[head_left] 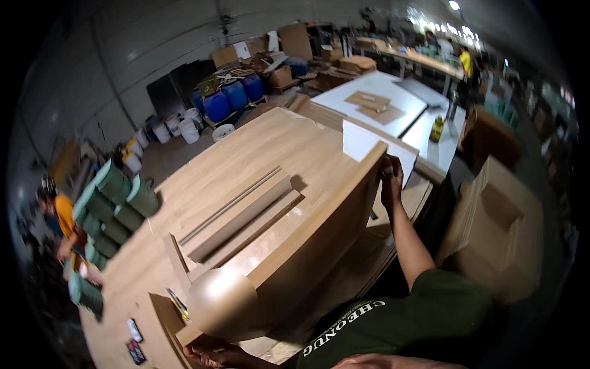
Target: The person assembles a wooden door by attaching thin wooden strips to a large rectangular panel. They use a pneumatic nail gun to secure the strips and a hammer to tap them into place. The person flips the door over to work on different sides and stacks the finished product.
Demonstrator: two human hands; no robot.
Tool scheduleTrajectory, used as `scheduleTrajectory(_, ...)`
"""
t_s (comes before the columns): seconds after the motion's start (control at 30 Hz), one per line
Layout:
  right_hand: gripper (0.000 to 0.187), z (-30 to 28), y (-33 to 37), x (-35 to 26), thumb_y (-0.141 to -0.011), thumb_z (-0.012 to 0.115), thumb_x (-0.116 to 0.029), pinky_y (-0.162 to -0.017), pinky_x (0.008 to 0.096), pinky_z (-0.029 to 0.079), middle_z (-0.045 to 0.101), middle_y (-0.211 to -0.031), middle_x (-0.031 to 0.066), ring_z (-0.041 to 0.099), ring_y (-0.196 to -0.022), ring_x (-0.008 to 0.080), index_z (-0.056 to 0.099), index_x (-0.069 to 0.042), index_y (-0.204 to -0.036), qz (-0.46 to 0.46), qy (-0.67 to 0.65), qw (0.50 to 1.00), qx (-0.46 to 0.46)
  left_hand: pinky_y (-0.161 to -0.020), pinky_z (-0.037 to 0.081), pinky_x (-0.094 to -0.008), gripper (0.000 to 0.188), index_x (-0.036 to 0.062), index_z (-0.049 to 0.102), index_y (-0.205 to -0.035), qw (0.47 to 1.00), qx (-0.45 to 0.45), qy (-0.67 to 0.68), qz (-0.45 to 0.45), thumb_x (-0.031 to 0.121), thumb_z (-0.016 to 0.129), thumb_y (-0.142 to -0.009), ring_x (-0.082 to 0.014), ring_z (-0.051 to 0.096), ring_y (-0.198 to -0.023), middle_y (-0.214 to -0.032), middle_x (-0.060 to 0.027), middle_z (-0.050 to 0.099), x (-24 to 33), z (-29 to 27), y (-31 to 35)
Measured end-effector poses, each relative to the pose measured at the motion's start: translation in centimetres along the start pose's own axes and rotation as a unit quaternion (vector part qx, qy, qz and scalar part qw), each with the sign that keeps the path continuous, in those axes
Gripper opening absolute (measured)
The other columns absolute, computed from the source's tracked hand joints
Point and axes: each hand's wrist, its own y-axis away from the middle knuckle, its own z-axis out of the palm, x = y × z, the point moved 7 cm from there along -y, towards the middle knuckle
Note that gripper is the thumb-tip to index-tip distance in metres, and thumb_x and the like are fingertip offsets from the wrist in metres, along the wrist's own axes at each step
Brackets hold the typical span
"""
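Observation:
A long, light wooden panel [322, 230] stands on its edge on the wooden worktable [246, 147], running from near left to far right in front of me. My right hand [391, 178] is closed on its far end, fingers at the upper corner. At the near end, my left hand [215, 355] is closed round the panel's corner; some fingers are hidden beneath it. A blurred round patch covers part of the near end. Beyond the panel lie several wooden strips [239, 215]. A yellow utility knife [178, 304] rests beside a brown board [166, 323] near my left hand.
Stacked green pots [114, 203] line the table's left edge, near a person in an orange shirt [64, 215]. White-topped panels [369, 92] are stacked at far right, with a yellow bottle [436, 129]. Cardboard [491, 227] stands at right. Blue barrels [233, 96] stand behind.

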Motion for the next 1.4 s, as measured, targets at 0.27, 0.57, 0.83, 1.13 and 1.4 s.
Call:
scheduleTrajectory(0.27, 0.022, -3.7, 3.9, 9.8, -0.096, 0.058, -0.028, -0.079, 0.0242, 0.042, 0.056, -0.086, -0.0061, 0.049, -0.084, 0.0047, 0.061, -0.006, -0.093, 0.163, -0.053, 0.974, -0.147, -0.099, 0.044, -0.0429, 0.056, -0.0058, 0.049, -0.127, 0.999, -0.020, -0.027, 0.037, 0.042, 0.041, -0.097, -0.0324, 0.053, -0.115, -0.127, -0.0186, 0.053, 6.0, 5.8, -1.0)
scheduleTrajectory(0.57, 0.063, -6.6, 8.3, 17.5, -0.089, 0.060, -0.054, -0.096, 0.0314, 0.041, 0.058, -0.119, 0.0051, 0.053, -0.109, 0.0144, 0.058, 0.000, -0.120, 0.291, -0.027, 0.932, -0.212, -0.097, 0.045, -0.0445, 0.058, -0.0053, 0.050, -0.125, 0.993, -0.060, -0.035, 0.092, 0.044, 0.041, -0.096, -0.0327, 0.053, -0.114, -0.126, -0.0190, 0.054, 9.5, 9.0, -0.1)
scheduleTrajectory(0.83, 0.041, -12.8, 6.9, 22.3, -0.077, 0.068, -0.020, -0.096, 0.0415, 0.042, 0.057, -0.120, 0.0154, 0.054, -0.112, 0.0334, 0.060, -0.008, -0.115, 0.096, 0.489, 0.864, -0.074, -0.095, 0.045, -0.0460, 0.059, -0.0049, 0.052, -0.124, 0.993, -0.039, -0.040, 0.101, 0.045, 0.041, -0.095, -0.0329, 0.054, -0.113, -0.125, -0.0194, 0.054, 11.2, 9.0, -0.1)
scheduleTrajectory(1.13, 0.051, -14.5, 8.7, 23.5, -0.070, 0.060, -0.004, -0.095, 0.0451, 0.042, 0.056, -0.114, 0.0124, 0.052, -0.110, 0.0346, 0.057, -0.012, -0.121, 0.083, 0.484, 0.865, -0.102, -0.093, 0.046, -0.0476, 0.060, -0.0043, 0.053, -0.122, 0.995, -0.011, -0.037, 0.090, 0.047, 0.041, -0.094, -0.0331, 0.054, -0.112, -0.123, -0.0198, 0.055, 11.5, 8.0, -0.2)
scheduleTrajectory(1.4, 0.063, -3.0, 3.7, 9.8, -0.084, 0.068, -0.048, -0.098, 0.0329, 0.040, 0.060, -0.121, 0.0091, 0.054, -0.113, 0.0189, 0.056, -0.001, -0.125, 0.269, -0.077, 0.915, -0.291, -0.091, 0.047, -0.0491, 0.061, -0.0039, 0.055, -0.121, 0.997, -0.009, -0.039, 0.064, 0.049, 0.041, -0.093, -0.0333, 0.055, -0.111, -0.122, -0.0202, 0.055, 11.6, 6.4, -0.1)
